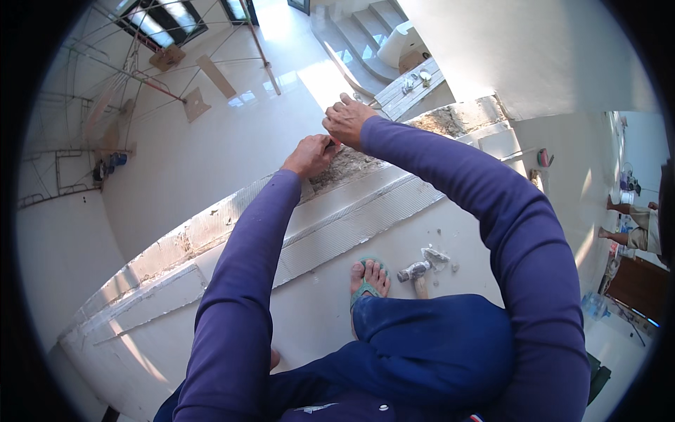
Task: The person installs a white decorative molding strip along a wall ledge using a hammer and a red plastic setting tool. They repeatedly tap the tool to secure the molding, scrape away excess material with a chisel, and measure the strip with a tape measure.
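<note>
Both of my arms reach out over a ledge (351,167) with a rough, broken top of bare mortar. My left hand (309,156) is closed at the ledge's far side, its fingers curled on a small red and dark thing (333,143). That thing is mostly hidden by my fingers, so its kind does not show. Just beyond and to the right, my right hand (349,123) is closed too, close against the red end; what its fingers hold is hidden. A hammer (415,271) lies on the floor by my sandalled foot (370,280), near broken chunks (435,257).
Ribbed pale strips (351,231) run along the ledge. Past it lies a much lower floor (232,133) with scaffolding (130,70) at left and curved steps (362,42). At right are a tape measure (543,157) and another person's legs (633,226).
</note>
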Available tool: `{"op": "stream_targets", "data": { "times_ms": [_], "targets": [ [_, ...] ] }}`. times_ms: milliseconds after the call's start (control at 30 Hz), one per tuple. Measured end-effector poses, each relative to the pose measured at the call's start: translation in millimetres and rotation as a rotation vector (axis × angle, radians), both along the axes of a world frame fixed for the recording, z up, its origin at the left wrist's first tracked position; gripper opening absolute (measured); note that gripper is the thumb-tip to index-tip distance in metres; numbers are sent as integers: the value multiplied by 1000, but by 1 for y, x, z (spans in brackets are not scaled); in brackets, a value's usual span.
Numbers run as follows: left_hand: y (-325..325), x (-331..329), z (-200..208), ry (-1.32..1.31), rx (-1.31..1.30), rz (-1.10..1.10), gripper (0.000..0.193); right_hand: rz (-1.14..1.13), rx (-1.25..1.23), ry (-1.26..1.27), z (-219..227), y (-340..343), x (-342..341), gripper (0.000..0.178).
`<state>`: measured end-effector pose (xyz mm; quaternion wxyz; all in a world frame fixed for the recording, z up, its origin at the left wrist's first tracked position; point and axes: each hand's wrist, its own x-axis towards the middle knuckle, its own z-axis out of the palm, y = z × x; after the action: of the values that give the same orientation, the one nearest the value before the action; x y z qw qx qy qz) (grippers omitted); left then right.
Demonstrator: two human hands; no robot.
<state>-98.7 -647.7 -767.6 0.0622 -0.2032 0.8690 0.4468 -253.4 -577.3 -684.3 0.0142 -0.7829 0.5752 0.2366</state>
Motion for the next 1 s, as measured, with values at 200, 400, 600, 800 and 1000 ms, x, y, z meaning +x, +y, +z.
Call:
{"op": "stream_targets", "data": {
  "times_ms": [200, 400, 600, 800, 1000],
  "targets": [
    [-7, 10, 4, 85, -14, 29, 33, -31, 183, 105, -30, -23, 14, 21],
    [-35, 37, 5, 236, 57, 302, 51, -32, 197, 4, -28, -20, 6, 21],
    [-23, 105, 24, -351, -192, 265, 71, -76, 84, -30, -33, -22, 10, 23],
    [-2, 100, 26, -314, -395, 342, 78, -89, 67, -88, -48, -13, 4, 26],
    [-1, 94, 26, -322, -370, 407, 67, -73, 111, -82, -54, -20, -4, 24]
  ]
}}
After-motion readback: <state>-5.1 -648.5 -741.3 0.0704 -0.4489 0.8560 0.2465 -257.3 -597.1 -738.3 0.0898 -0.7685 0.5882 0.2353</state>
